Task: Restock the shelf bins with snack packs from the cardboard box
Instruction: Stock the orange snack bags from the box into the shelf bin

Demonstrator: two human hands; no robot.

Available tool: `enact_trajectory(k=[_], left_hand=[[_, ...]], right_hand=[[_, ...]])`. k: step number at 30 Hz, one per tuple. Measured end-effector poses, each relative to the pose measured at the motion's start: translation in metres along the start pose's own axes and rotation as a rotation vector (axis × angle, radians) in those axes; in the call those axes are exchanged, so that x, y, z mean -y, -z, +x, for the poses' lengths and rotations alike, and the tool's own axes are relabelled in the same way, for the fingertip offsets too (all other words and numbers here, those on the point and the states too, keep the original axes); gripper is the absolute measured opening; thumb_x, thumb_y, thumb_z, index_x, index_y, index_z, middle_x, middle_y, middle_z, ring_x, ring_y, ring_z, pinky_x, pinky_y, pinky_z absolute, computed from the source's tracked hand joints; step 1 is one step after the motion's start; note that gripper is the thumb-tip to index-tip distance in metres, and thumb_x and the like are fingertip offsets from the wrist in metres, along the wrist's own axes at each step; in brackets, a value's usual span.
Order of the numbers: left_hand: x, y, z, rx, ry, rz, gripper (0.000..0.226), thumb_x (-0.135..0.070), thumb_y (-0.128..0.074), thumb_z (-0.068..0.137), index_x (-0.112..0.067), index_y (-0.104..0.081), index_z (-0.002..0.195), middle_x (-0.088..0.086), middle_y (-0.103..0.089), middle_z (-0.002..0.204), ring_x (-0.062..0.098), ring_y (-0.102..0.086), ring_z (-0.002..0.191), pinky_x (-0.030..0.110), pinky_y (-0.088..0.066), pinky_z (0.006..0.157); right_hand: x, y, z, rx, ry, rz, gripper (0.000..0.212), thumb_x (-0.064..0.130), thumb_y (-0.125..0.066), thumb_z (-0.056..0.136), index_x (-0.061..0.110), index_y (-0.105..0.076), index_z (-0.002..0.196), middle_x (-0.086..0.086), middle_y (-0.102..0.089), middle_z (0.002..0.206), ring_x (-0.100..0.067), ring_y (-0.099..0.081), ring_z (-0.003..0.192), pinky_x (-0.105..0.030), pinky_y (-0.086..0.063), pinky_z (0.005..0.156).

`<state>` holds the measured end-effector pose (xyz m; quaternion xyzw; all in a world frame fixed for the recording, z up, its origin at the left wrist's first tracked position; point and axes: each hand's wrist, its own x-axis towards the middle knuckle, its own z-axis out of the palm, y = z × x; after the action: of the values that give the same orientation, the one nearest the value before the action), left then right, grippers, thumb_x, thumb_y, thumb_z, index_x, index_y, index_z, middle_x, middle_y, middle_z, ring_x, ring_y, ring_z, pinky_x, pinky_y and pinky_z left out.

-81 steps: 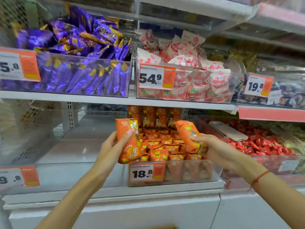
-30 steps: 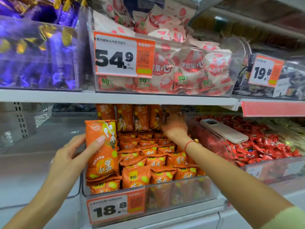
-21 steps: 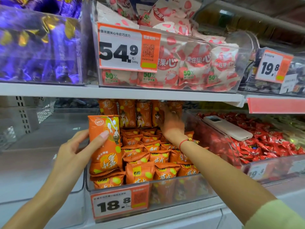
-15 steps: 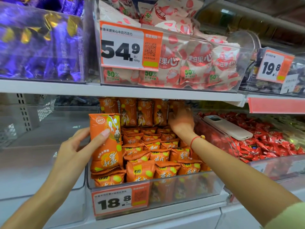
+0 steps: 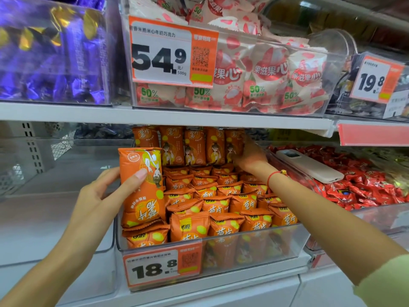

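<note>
Nearest the camera, the clear bin [image 5: 254, 247] of orange snack packs sat on the lower shelf behind its 18.8 price tag [image 5: 162, 265], its front rows filled with packs lying overlapped and tipped back. At the bin's near-left corner the left hand [image 5: 104, 193] gripped one orange pack [image 5: 141, 187], thumb across its face and fingers curled behind, holding it upright with its long axis vertical, its lower end touching the packs below. That pack stood just left of and nearer than the place it seemed bound for, the standing row [image 5: 190, 145] along the far wall of the bin, where the packs were also upright. Farther in, the right hand [image 5: 249, 157] reached to the far-right end of that row, its fingers closed round the last standing pack [image 5: 234, 142] there, apparently steadying it. The left hand was thus the one carrying stock, and the coming move looked like a short push away and slightly right, keeping the pack vertical. The cardboard box was not in view. To the right, a phone-like device [image 5: 309, 166] lay on the red sweets [image 5: 365, 187] in the neighbouring bin.
</note>
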<state>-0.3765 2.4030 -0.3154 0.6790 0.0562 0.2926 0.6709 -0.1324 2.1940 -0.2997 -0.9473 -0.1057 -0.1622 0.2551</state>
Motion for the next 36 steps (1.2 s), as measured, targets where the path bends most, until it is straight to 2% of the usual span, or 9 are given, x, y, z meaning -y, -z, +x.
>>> enact_trajectory(k=[5,9,15,22,27,29,32,34,36], left_hand=[[0.001,0.002,0.000,-0.001,-0.004,-0.013,0.027,-0.040,-0.063,0.069,-0.033,-0.068,0.095,-0.017,-0.073,0.086,-0.001,-0.069,0.072,0.006,-0.046,0.049],[0.001,0.002,0.000,0.008,-0.007,-0.022,0.028,-0.040,-0.063,0.069,-0.034,-0.067,0.095,-0.017,-0.073,0.086,-0.002,-0.069,0.072,0.006,-0.046,0.048],[0.004,0.004,0.001,0.012,-0.004,-0.037,0.030,-0.041,-0.064,0.070,-0.034,-0.067,0.099,-0.006,-0.070,0.104,0.001,-0.069,0.077,0.007,-0.047,0.050],[-0.004,0.008,-0.002,-0.019,-0.013,-0.164,0.024,-0.032,-0.064,0.077,-0.026,-0.071,0.100,-0.011,-0.075,0.093,0.001,-0.068,0.087,0.006,-0.048,0.062],[-0.001,0.012,0.003,-0.042,0.037,-0.211,0.022,-0.037,-0.064,0.081,-0.029,-0.070,0.100,-0.013,-0.074,0.095,0.001,-0.068,0.090,0.012,-0.047,0.070],[0.000,0.013,0.004,-0.023,0.061,-0.236,0.021,-0.036,-0.063,0.083,-0.030,-0.070,0.102,-0.014,-0.074,0.095,-0.001,-0.068,0.091,0.010,-0.048,0.067],[0.000,0.013,0.005,-0.039,0.067,-0.242,0.021,-0.033,-0.066,0.084,-0.027,-0.069,0.103,-0.014,-0.074,0.095,-0.004,-0.067,0.087,0.004,-0.047,0.061],[0.000,0.014,0.005,-0.046,0.059,-0.233,0.028,-0.032,-0.068,0.081,-0.025,-0.068,0.109,-0.012,-0.074,0.099,-0.001,-0.067,0.091,0.005,-0.048,0.063],[-0.002,0.016,0.004,-0.054,0.050,-0.223,0.037,-0.034,-0.070,0.078,-0.023,-0.067,0.112,-0.009,-0.073,0.103,0.001,-0.067,0.095,0.007,-0.049,0.066]], right_hand=[[0.006,-0.001,-0.017,-0.126,0.218,-0.146,0.063,0.034,-0.046,0.097,0.026,-0.017,0.151,-0.013,-0.024,0.155,-0.036,-0.017,0.144,-0.047,-0.026,0.113],[0.010,-0.016,-0.023,0.125,0.377,-0.201,0.055,0.033,-0.036,0.101,0.037,-0.011,0.151,0.001,0.001,0.161,-0.029,0.004,0.148,-0.050,-0.013,0.118],[0.011,-0.012,-0.020,0.264,0.342,-0.242,0.058,0.029,-0.036,0.102,0.037,-0.007,0.151,0.003,0.008,0.161,-0.025,0.013,0.147,-0.049,-0.006,0.119],[0.059,-0.007,-0.040,0.105,0.457,-0.260,0.052,0.035,-0.037,0.100,0.037,-0.019,0.150,0.002,-0.012,0.160,-0.026,-0.005,0.148,-0.044,-0.012,0.119],[0.103,-0.036,-0.057,0.369,0.469,-0.225,0.051,0.038,-0.033,0.101,0.036,-0.020,0.150,0.002,-0.004,0.161,-0.027,-0.011,0.147,-0.040,-0.020,0.118],[0.107,-0.032,-0.060,0.345,0.457,-0.217,0.048,0.038,-0.034,0.101,0.033,-0.027,0.149,0.000,-0.010,0.161,-0.026,-0.016,0.146,-0.039,-0.023,0.116],[0.119,-0.010,-0.087,0.264,0.365,0.225,0.041,0.035,-0.039,0.101,0.025,-0.043,0.141,0.004,-0.041,0.147,-0.017,-0.037,0.136,-0.027,-0.030,0.109],[0.126,0.010,-0.116,0.455,0.206,0.604,0.038,0.039,-0.043,0.099,0.025,-0.048,0.134,0.015,-0.047,0.130,-0.006,-0.043,0.124,-0.022,-0.030,0.102],[0.127,0.019,-0.139,0.668,0.170,0.698,0.038,0.049,-0.052,0.089,0.033,-0.052,0.124,0.018,-0.053,0.127,-0.004,-0.050,0.120,-0.026,-0.036,0.104]])
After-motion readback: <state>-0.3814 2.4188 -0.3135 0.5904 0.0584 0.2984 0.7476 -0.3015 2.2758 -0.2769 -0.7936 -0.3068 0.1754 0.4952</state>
